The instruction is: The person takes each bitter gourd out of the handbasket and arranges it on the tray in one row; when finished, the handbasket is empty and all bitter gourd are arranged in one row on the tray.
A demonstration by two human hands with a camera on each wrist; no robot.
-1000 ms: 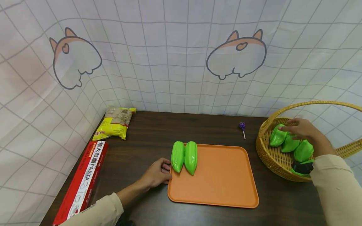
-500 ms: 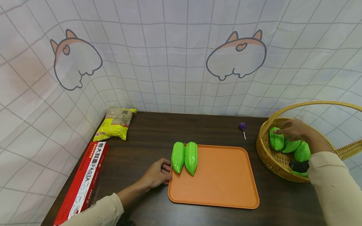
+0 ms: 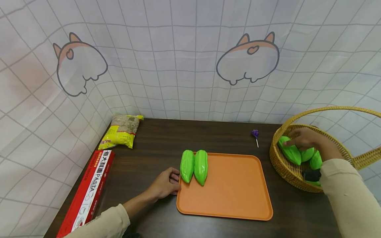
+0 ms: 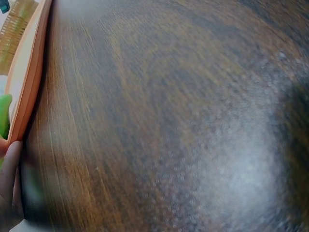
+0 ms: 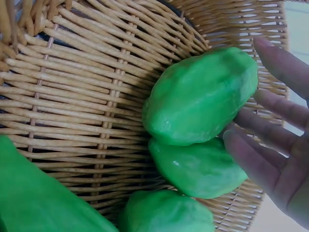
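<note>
My left hand (image 3: 165, 185) holds the left rim of an orange tray (image 3: 232, 185); in the left wrist view a thumb (image 4: 12, 159) presses against the tray's outer edge. Two glossy green star fruits (image 3: 201, 167) lie side by side at the tray's upper left. Over in the wicker basket (image 3: 278, 165), my right hand (image 3: 308, 140) reaches down among more green star fruits. In the right wrist view its spread, loosely bent fingers (image 5: 285, 72) lie around one end of the topmost star fruit (image 5: 203, 96), without a clear grip. Another star fruit (image 5: 198, 166) lies beneath it.
A purple lollipop (image 3: 255, 134) lies between tray and basket. At the left are a yellow bag (image 3: 120, 130) and a long red pasta box (image 3: 86, 193). The basket's tall handle (image 3: 336, 107) arches over the right arm. A grid-patterned cloth (image 3: 193, 59) hangs behind the table.
My right hand has shifted left inside the basket, and the star fruit by its fingers has tilted and moved slightly. The left hand and tray stay in place.
</note>
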